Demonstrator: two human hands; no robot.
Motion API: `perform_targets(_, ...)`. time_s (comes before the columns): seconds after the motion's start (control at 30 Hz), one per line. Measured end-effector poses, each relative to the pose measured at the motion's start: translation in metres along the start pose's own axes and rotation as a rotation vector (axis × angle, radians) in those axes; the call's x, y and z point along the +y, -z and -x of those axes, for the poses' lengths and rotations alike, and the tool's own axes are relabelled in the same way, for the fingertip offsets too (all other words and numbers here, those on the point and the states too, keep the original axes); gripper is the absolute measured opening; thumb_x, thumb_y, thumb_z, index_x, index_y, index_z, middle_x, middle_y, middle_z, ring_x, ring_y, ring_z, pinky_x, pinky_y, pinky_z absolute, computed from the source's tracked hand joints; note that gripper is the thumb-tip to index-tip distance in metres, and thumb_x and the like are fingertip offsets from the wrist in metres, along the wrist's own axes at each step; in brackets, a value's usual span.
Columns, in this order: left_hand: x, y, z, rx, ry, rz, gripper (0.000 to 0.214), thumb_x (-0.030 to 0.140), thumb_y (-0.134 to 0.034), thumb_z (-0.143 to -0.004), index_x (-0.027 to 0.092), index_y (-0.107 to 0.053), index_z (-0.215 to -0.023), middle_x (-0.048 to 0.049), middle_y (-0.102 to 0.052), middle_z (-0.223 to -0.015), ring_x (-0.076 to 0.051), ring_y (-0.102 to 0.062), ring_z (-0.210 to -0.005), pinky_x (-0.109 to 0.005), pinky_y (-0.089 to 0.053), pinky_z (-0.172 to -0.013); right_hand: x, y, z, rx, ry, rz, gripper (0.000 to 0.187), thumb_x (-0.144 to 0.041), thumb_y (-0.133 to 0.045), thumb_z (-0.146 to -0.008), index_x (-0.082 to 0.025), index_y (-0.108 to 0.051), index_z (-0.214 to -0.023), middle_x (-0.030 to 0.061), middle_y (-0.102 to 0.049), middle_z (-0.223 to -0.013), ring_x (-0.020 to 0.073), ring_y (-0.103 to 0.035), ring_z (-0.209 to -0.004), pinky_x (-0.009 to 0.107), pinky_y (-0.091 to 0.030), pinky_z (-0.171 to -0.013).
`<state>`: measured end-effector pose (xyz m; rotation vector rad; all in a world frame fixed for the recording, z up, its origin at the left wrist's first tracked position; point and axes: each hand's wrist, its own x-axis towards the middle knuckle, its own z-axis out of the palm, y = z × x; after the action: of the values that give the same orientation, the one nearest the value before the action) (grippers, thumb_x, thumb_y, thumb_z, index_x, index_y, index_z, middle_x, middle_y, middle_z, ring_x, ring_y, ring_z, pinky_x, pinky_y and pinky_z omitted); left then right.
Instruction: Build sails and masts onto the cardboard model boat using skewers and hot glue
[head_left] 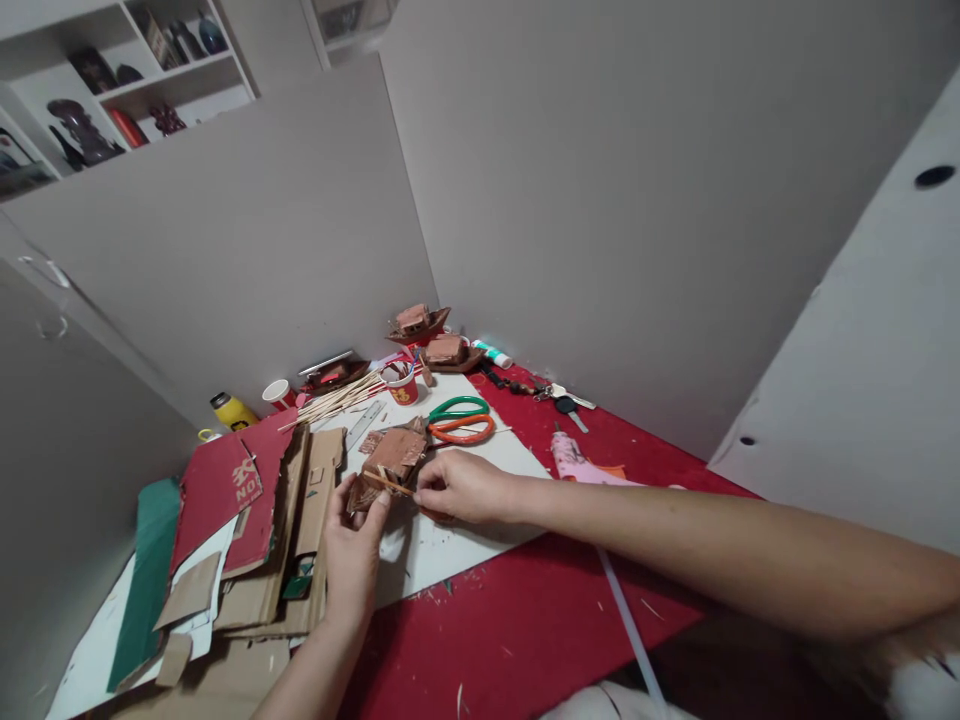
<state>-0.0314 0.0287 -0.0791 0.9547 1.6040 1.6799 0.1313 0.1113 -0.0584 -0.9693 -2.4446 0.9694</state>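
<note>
A small brown cardboard model boat (394, 455) with a roofed cabin is held low over the white board (442, 550). Around its near left end are the fingers of my left hand (358, 530), closed on it. My right hand (461, 487) pinches a thin wooden stick (391, 484) lying across the boat's near side; its other end is by my left thumb. Just behind the boat lie scissors with one green and one orange handle (461, 428), their blades partly hidden by the boat.
Cut cardboard (255, 590) is piled at left. Behind are bamboo sticks (337, 400), a ruler (366, 424), a paper cup (400, 385) and finished-looking boats (446, 352). A pink glue gun (577, 460) and keys (559, 393) lie right on red cloth (637, 430). Grey walls enclose the table.
</note>
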Motion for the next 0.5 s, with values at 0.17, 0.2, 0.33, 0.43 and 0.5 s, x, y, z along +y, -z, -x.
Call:
perform_targets(0.17,-0.002,0.015,0.016,0.010,0.051,-0.049,0.063,0.034,-0.078,-0.068,0.019,-0.052,-0.124,-0.0127,-0.070,-0.115,-0.024,-0.068,-0.101,-0.036,-0.052,-0.090,-0.007,-0.005,0.007,-0.024,0.046,0.089,0.020,-0.025,-0.054,-0.080,-0.019,-0.071,-0.071,0.0002,-0.068,-0.065,0.0116,-0.053,-0.056,0.022,-0.027,-0.050)
perform_targets(0.2,-0.004,0.019,0.019,0.005,0.058,-0.069,0.065,0.035,-0.078,-0.069,0.019,-0.051,-0.125,-0.0125,-0.070,-0.114,-0.024,-0.069,-0.101,-0.036,-0.052,-0.090,-0.008,-0.007,0.009,-0.032,0.060,0.108,0.020,-0.025,-0.055,-0.080,-0.019,-0.072,-0.071,0.0007,-0.069,-0.066,0.0119,-0.053,-0.056,0.023,-0.026,-0.050)
perform_targets(0.33,-0.014,0.038,0.029,-0.044,0.012,-0.207,0.067,0.041,-0.075,-0.071,0.018,-0.048,-0.127,-0.0141,-0.067,-0.119,-0.026,-0.066,-0.107,-0.039,-0.049,-0.095,-0.013,-0.015,0.014,-0.074,0.103,0.186,0.019,-0.025,-0.055,-0.080,-0.020,-0.073,-0.075,0.0033,-0.071,-0.071,0.0137,-0.054,-0.059,0.024,-0.026,-0.052)
perform_targets(0.43,-0.018,0.050,0.033,-0.105,-0.037,-0.286,0.062,0.039,-0.072,-0.075,0.019,-0.047,-0.128,-0.0142,-0.064,-0.124,-0.026,-0.062,-0.113,-0.040,-0.046,-0.099,-0.016,-0.017,0.016,-0.107,0.113,0.233,0.019,-0.024,-0.055,-0.080,-0.020,-0.074,-0.077,0.0041,-0.072,-0.073,0.0148,-0.057,-0.061,0.024,-0.028,-0.053)
perform_targets(0.5,-0.017,0.054,0.036,-0.176,-0.046,-0.316,0.057,0.036,-0.070,-0.077,0.019,-0.048,-0.128,-0.0137,-0.064,-0.124,-0.026,-0.061,-0.114,-0.041,-0.045,-0.100,-0.017,-0.017,0.016,-0.119,0.114,0.257,0.020,-0.024,-0.055,-0.080,-0.020,-0.074,-0.078,0.0045,-0.073,-0.074,0.0151,-0.058,-0.062,0.024,-0.029,-0.054)
